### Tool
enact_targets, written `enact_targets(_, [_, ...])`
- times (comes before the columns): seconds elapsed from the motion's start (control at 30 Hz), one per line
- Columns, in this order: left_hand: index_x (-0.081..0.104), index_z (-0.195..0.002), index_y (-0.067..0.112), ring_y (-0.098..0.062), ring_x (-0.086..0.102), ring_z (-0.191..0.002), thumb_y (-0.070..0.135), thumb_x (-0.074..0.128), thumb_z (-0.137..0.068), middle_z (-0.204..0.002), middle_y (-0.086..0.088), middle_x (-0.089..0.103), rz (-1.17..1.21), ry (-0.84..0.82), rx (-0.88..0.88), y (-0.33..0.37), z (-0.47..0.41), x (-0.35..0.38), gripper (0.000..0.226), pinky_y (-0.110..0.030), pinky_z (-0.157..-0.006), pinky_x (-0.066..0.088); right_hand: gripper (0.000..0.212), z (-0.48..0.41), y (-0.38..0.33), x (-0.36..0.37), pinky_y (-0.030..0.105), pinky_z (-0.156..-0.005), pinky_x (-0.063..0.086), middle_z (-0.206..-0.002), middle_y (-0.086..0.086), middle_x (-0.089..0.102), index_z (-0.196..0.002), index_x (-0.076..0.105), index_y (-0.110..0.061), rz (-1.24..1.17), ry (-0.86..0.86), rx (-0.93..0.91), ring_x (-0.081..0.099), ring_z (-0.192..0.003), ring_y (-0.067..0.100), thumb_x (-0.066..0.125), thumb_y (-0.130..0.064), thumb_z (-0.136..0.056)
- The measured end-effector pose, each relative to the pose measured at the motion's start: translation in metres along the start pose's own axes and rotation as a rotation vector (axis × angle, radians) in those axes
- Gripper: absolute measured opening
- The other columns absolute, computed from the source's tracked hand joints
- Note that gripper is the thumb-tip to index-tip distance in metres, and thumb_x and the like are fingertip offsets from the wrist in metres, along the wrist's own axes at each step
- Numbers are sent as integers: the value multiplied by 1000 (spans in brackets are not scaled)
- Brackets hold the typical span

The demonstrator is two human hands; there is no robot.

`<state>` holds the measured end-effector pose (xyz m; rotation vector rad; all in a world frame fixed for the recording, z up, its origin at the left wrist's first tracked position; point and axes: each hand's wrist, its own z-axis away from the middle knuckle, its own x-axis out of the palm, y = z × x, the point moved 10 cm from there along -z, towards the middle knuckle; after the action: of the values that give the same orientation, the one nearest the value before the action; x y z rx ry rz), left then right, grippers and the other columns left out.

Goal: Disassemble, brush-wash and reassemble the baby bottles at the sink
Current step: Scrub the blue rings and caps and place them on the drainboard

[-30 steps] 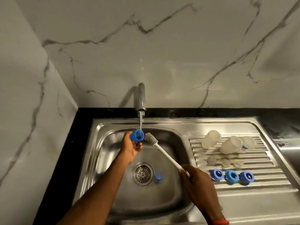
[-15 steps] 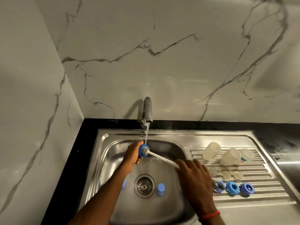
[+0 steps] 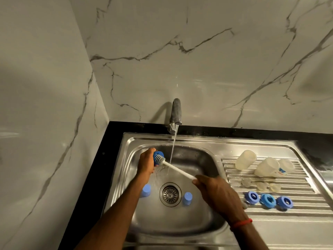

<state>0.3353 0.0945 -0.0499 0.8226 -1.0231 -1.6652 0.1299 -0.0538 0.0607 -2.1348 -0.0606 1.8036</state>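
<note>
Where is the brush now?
In the head view the bottle brush slants over the sink basin: bristles in the blue cap held by the left hand, just left of the water stream, handle in the right hand.

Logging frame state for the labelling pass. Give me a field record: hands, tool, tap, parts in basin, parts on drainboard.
left hand: holds blue cap, beside the water stream, not under it
right hand: grips end of bottle brush handle
brush head: inside the held cap
tap: running
basin: two loose blue caps, either side of the drain
drainboard: three clear bottles at the back, three clear nipples mid, three blue collar rings in front
</note>
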Motion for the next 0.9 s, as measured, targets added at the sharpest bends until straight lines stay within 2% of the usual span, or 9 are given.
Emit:
enact_targets(0.13, [66, -85, 13, -13, 55, -52, 36, 47, -101, -71, -9, 65, -123, 43, 56, 12, 7, -3, 34, -20, -40, 38, 17, 0, -1, -14, 32, -46, 48, -68, 1, 64, -100, 66, -28, 233, 102, 90, 63, -54, 26, 61, -43, -94])
enact_targets(0.23, [64, -74, 16, -22, 59, -65, 31, 50, -98, -76, -12, 66, -164, 76, 98, 20, 10, -7, 32, -36, -61, 51, 18, 6, -19, -3, 33, -45, 44, -64, 2, 62, -97, 67, -24, 264, 65, 57, 61, -52, 25, 58, -40, -95])
enact_targets(0.27, [63, -73, 16, -22, 59, -65, 30, 50, -98, -75, -12, 65, -182, 81, 95, 18, 12, -10, 32, -38, -62, 50, 22, 8, -24, 1, 36, -49, 47, -67, 3, 64, -100, 66, -22, 245, 33, 18, 63, -57, 27, 54, -40, -98])
enact_targets(0.37, [61, -76, 12, -15, 53, -53, 30, 48, -98, -65, -7, 59, -162, 86, 6, -5, 19, -20, 32, -22, -44, 37, 29, 3, -29, 7, 40, -66, 53, -82, 5, 70, -105, 63, -23, 134, -155, -61, 68, -78, 30, 43, -44, -102])
enact_targets(0.43, [62, -76, 12, -12, 48, -43, 30, 45, -98, -60, -6, 58, -130, 76, -51, -22, 23, -25, 34, -19, -38, 29, 29, -4, -29, 4, 40, -72, 56, -85, 2, 71, -107, 64, -25, 95, -214, -80, 69, -80, 25, 44, -44, -102])
enact_targets(0.57, [63, -74, 14, -12, 44, -41, 26, 46, -97, -60, -7, 56, -108, 106, -17, -7, 25, -32, 31, -20, -41, 27, 28, -8, -17, 5, 28, -64, 49, -80, -1, 69, -99, 71, -22, -203, -206, 173, 64, -71, 17, 50, -42, -102])
enact_targets(0.67, [63, -79, 16, -14, 53, -51, 26, 47, -98, -66, -7, 60, -87, 138, 48, 13, 28, -36, 27, -17, -34, 31, 26, 2, -28, 8, 32, -57, 43, -81, 2, 68, -103, 64, -26, 39, -78, 156, 67, -74, 26, 46, -45, -102])
enact_targets(0.8, [65, -78, 14, -17, 56, -56, 31, 49, -96, -67, -7, 62, -173, 146, 32, 9, 26, -39, 29, -22, -42, 34, 23, 18, -60, 5, 34, -43, 44, -68, 5, 62, -107, 66, -17, 343, 33, -1, 62, -55, 28, 72, -26, -87])
enact_targets(0.9, [59, -67, 14, -15, 47, -46, 27, 48, -96, -57, -5, 54, -216, 51, 14, 2, 24, -33, 34, -21, -41, 31, 29, 22, -76, -35, 39, -56, 47, -82, 9, 63, -115, 68, -12, 465, 352, -247, 61, -69, 30, 54, -8, -89])
